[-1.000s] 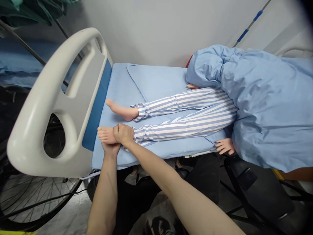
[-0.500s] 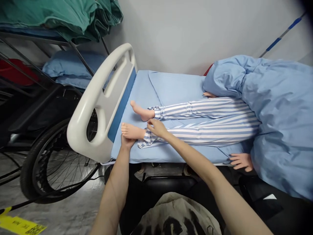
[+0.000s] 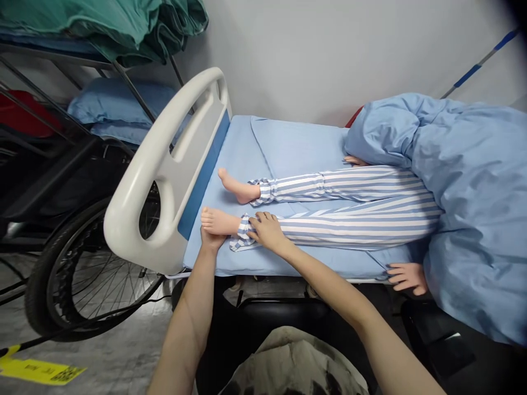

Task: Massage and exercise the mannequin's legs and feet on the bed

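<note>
A manikin in blue-and-white striped trousers [image 3: 349,233] lies on a bed, legs stretched toward the footboard. My left hand [image 3: 212,238] is closed around the near foot [image 3: 222,221] from below and the near side; its fingers are mostly hidden under the foot. Over the near shin, just above the gathered trouser cuff [image 3: 242,233], lies my right hand [image 3: 269,231], fingers spread on the striped cloth. The far foot [image 3: 241,191] rests untouched, toes up, beyond the near one.
A white footboard [image 3: 135,164] rises left of the feet, with a wheelchair wheel [image 3: 90,274] beside it. A bunched blue quilt [image 3: 477,208] covers the upper body, and the manikin's near hand [image 3: 407,277] sticks out. Green cloth [image 3: 123,24] is piled on a rack.
My right hand has gone from pinched fingers near the cuff's upper edge to spread fingers lying on the near shin. My left hand stays at the foot. The view has shifted slightly.
</note>
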Demonstrator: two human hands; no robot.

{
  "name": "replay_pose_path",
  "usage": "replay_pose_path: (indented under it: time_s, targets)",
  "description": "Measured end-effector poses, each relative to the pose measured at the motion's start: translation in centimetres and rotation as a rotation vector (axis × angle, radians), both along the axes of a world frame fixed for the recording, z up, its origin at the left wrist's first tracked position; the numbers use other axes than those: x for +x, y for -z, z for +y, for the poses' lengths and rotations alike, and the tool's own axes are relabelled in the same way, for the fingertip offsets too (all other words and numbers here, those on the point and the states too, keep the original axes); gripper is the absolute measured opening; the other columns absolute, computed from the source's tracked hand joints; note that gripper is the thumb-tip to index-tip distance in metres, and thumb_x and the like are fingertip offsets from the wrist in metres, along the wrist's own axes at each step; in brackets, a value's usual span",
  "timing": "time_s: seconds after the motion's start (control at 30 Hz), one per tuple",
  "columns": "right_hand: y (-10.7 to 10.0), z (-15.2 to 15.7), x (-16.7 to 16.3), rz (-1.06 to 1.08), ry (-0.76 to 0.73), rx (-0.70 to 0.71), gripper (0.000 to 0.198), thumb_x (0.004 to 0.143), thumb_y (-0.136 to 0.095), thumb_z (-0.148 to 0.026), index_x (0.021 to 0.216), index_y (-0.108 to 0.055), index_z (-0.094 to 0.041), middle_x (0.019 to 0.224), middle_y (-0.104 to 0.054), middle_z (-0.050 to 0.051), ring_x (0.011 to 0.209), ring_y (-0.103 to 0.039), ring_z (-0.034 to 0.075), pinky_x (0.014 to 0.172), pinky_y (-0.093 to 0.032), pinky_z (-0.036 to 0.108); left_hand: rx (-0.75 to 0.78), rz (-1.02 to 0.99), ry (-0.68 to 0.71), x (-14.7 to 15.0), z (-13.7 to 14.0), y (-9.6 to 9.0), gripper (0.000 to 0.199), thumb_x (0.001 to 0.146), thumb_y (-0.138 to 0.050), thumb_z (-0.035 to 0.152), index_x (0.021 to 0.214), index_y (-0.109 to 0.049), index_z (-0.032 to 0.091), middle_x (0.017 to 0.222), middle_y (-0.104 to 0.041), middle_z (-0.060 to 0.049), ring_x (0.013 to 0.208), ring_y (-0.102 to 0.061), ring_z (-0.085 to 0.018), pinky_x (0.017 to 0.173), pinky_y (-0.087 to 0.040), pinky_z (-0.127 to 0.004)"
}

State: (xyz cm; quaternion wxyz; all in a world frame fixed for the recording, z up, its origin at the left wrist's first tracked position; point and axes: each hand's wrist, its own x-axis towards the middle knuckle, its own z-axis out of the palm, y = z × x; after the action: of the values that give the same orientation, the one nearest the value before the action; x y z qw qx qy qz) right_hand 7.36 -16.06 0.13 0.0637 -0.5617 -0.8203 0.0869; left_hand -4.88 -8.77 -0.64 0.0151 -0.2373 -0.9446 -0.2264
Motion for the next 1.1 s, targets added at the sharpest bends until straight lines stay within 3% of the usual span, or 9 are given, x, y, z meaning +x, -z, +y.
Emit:
replay_pose_path:
  time_s: [0.13, 0.33, 0.53, 0.63, 0.73, 0.93, 1.0, 1.1]
  targets:
    - [0.7, 0.5, -0.6, 0.138, 0.003, -0.050, 0.025, 0.100, -0.053, -0.032, 0.113, -0.069, -0.019, 0.117, -0.065, 0.010, 0.107, -0.055, 0.023, 0.094, -0.040, 0.032, 0.005, -0.059, 0.030, -0.3, 0.0, -0.2, 0.029, 0.098, -0.021, 0.011, 0.104, -0.048, 0.017, 0.104, -0.057, -0.014, 0.107, -0.060, -0.028, 0.090, -0.051, -0.041]
    - [0.9, 1.2, -3.4, 0.442, -0.017, -0.022, 0.019, 0.102, -0.049, -0.026, 0.105, -0.066, -0.017, 0.105, -0.068, 0.004, 0.099, -0.057, 0.015, 0.090, -0.039, 0.023, 0.044, -0.175, 0.020, -1.6, 0.7, 0.2, 0.035, 0.098, -0.021, 0.009, 0.105, -0.053, 0.018, 0.102, -0.060, -0.013, 0.106, -0.063, -0.027, 0.089, -0.053, -0.042]
    - [0.7, 1.5, -6.1, 0.442, 0.019, 0.009, 0.013, 0.095, -0.056, -0.024, 0.100, -0.065, -0.016, 0.100, -0.065, 0.005, 0.095, -0.056, 0.018, 0.087, -0.042, 0.027, 0.132, -0.243, -0.006, -2.1, 1.0, 0.3, 0.035, 0.097, -0.022, 0.010, 0.103, -0.055, 0.018, 0.096, -0.060, -0.012, 0.108, -0.061, -0.026, 0.091, -0.052, -0.040]
    - [1.0, 1.5, -4.7, 0.411, -0.027, 0.045, 0.018, 0.087, -0.064, -0.026, 0.101, -0.065, -0.016, 0.101, -0.064, 0.006, 0.094, -0.056, 0.020, 0.088, -0.043, 0.030, 0.171, -0.248, -0.023, -1.7, 1.0, 0.6, 0.037, 0.098, -0.020, 0.011, 0.105, -0.055, 0.018, 0.101, -0.060, -0.013, 0.115, -0.057, -0.027, 0.095, -0.050, -0.041]
    - [0.8, 2.9, -1.9, 0.402, -0.081, 0.101, 0.021, 0.090, -0.060, -0.027, 0.106, -0.066, -0.015, 0.104, -0.065, 0.008, 0.098, -0.057, 0.021, 0.094, -0.043, 0.032, 0.183, -0.223, -0.026, -1.4, 1.1, 0.9, 0.039, 0.097, -0.019, 0.011, 0.109, -0.056, 0.018, 0.110, -0.059, -0.015, 0.118, -0.054, -0.029, 0.098, -0.047, -0.045]
    - [-0.4, 9.6, 4.0, 0.159, 0.228, 0.185, 0.039, 0.097, -0.054, -0.030, 0.131, -0.061, -0.014, 0.130, -0.058, 0.016, 0.119, -0.047, 0.030, 0.102, -0.038, 0.042, 0.117, -0.206, -0.006, -1.3, 0.9, 0.4, 0.040, 0.097, -0.019, 0.009, 0.115, -0.054, 0.016, 0.110, -0.058, -0.015, 0.119, -0.053, -0.029, 0.098, -0.046, -0.044]
    - [-0.1, 11.4, 4.7, 0.086, 0.246, 0.162, 0.042, 0.096, -0.057, -0.032, 0.135, -0.060, -0.018, 0.134, -0.056, 0.014, 0.123, -0.044, 0.031, 0.103, -0.037, 0.044, 0.086, -0.198, -0.005, -1.3, 0.8, 0.2, 0.041, 0.097, -0.018, 0.009, 0.114, -0.054, 0.015, 0.110, -0.058, -0.015, 0.117, -0.054, -0.029, 0.097, -0.046, -0.043]
    - [1.0, 12.8, 4.7, 0.041, 0.212, 0.137, 0.031, 0.095, -0.058, -0.028, 0.123, -0.066, -0.021, 0.132, -0.059, 0.011, 0.123, -0.045, 0.030, 0.103, -0.035, 0.044, 0.050, -0.173, -0.006, -1.3, 0.9, 0.2, 0.043, 0.097, -0.015, 0.009, 0.112, -0.054, 0.014, 0.109, -0.057, -0.015, 0.114, -0.055, -0.029, 0.095, -0.045, -0.043]
